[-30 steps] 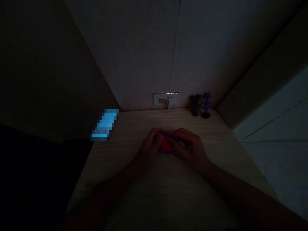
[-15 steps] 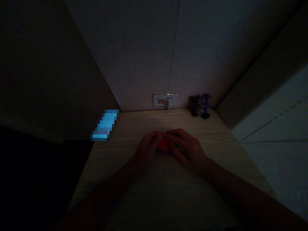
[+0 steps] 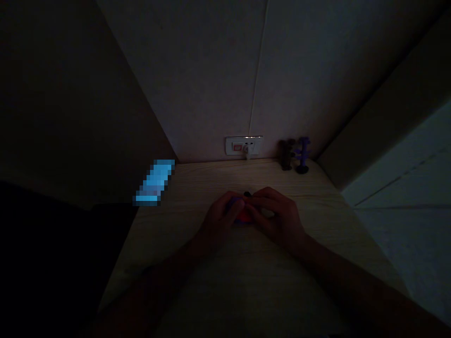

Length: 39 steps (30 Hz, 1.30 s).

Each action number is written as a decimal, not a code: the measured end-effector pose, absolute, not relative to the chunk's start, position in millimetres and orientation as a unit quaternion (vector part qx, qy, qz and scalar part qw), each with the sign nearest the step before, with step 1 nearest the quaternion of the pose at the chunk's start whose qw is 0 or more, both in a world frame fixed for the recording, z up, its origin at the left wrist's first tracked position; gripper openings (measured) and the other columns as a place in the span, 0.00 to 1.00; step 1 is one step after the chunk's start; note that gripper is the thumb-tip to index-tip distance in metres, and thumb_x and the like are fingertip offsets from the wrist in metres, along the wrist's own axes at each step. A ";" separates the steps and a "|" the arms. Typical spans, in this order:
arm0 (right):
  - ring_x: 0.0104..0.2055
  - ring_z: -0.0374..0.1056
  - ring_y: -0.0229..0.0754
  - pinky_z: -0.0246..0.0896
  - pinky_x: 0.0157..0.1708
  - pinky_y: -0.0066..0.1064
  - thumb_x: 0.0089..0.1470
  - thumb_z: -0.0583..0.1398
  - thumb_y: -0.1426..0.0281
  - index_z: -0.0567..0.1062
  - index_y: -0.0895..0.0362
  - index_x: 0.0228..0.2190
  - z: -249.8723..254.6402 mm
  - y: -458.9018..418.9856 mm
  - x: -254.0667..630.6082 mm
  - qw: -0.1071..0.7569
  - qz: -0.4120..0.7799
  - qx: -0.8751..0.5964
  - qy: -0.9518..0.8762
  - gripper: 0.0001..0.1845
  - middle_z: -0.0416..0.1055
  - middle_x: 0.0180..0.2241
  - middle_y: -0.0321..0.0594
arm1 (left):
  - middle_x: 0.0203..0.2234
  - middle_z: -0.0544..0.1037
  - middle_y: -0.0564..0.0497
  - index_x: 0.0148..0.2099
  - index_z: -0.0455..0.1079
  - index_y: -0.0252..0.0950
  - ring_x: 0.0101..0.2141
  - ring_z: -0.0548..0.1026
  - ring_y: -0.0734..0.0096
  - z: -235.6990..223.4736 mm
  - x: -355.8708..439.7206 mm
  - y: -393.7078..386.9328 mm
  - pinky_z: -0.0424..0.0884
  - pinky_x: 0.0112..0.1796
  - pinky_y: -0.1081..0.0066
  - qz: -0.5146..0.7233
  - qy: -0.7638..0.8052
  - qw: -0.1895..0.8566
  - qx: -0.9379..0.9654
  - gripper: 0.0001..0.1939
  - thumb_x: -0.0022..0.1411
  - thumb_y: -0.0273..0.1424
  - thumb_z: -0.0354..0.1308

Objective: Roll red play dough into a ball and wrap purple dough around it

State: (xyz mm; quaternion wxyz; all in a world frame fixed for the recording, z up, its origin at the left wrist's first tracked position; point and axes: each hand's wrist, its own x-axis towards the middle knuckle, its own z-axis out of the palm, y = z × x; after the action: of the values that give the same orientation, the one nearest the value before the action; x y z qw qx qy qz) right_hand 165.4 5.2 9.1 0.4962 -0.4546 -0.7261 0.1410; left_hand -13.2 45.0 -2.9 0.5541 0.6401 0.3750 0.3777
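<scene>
A small red and blue-purple object (image 3: 245, 217) lies between my hands over the middle of the table; dim light and my fingers hide its exact kind. My left hand (image 3: 223, 216) is closed around its left side, with the thumb across the front. From the right, my right hand (image 3: 280, 213) pinches at it, thumb and fingertips close to the left thumb. Just beyond the fingertips shows a small black piece (image 3: 248, 194); whether it is joined to the red and blue-purple object I cannot tell.
Against the wall at the back right stand a dark brown figure (image 3: 286, 155) and a purple figure (image 3: 303, 155) on a black base. A wall socket (image 3: 244, 146) holds a plug. At the left table edge glows a pixelated bright blue shape (image 3: 155, 182). The wooden table (image 3: 204, 176) has pale grain.
My right hand's fingers have drawn together, and less of the red is showing. Blue-purple now appears by my left thumb, and more of the black piece is visible.
</scene>
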 end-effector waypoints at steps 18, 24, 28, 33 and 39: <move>0.40 0.74 0.43 0.74 0.37 0.34 0.62 0.61 0.77 0.81 0.54 0.47 5.5 8.3 174.4 0.477 0.088 -0.401 -0.777 0.15 0.76 0.40 0.46 | 0.39 0.82 0.48 0.45 0.78 0.37 0.41 0.78 0.64 -3.8 -16.1 53.5 0.72 0.46 0.67 0.368 0.370 0.605 0.602 0.13 0.64 0.40 0.63; 0.46 0.73 0.49 0.75 0.42 0.43 0.62 0.60 0.76 0.75 0.53 0.57 5.5 7.7 175.5 0.427 0.025 -0.384 -0.818 0.22 0.76 0.46 0.51 | 0.41 0.83 0.45 0.46 0.80 0.36 0.40 0.79 0.62 -7.0 -11.7 49.9 0.74 0.42 0.65 0.396 0.379 0.697 0.462 0.16 0.60 0.41 0.67; 0.46 0.74 0.48 0.74 0.45 0.42 0.63 0.63 0.73 0.74 0.55 0.57 5.7 7.8 171.7 0.478 0.105 -0.430 -0.759 0.21 0.78 0.47 0.49 | 0.40 0.83 0.46 0.45 0.80 0.37 0.41 0.78 0.62 -1.1 -12.3 50.5 0.72 0.43 0.66 0.411 0.385 0.655 0.504 0.13 0.60 0.37 0.67; 0.36 0.74 0.42 0.72 0.35 0.34 0.62 0.65 0.69 0.82 0.53 0.43 5.1 10.9 170.1 0.519 0.194 -0.462 -0.692 0.07 0.78 0.35 0.41 | 0.39 0.83 0.48 0.44 0.79 0.37 0.42 0.78 0.63 1.6 -12.6 48.8 0.71 0.46 0.67 0.403 0.389 0.568 0.603 0.10 0.63 0.34 0.64; 0.40 0.74 0.42 0.73 0.37 0.34 0.62 0.63 0.76 0.82 0.54 0.46 5.2 7.4 169.9 0.490 0.107 -0.404 -0.765 0.12 0.76 0.39 0.45 | 0.37 0.83 0.47 0.42 0.81 0.36 0.39 0.78 0.63 -5.9 -10.0 48.2 0.71 0.42 0.67 0.384 0.370 0.632 0.562 0.15 0.64 0.42 0.63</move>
State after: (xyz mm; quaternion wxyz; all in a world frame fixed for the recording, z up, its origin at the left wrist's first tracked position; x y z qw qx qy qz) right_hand 169.9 7.4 5.2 0.4902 -0.4038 -0.7650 0.1068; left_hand -10.0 48.2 -5.9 0.6320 0.5623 0.3697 0.3842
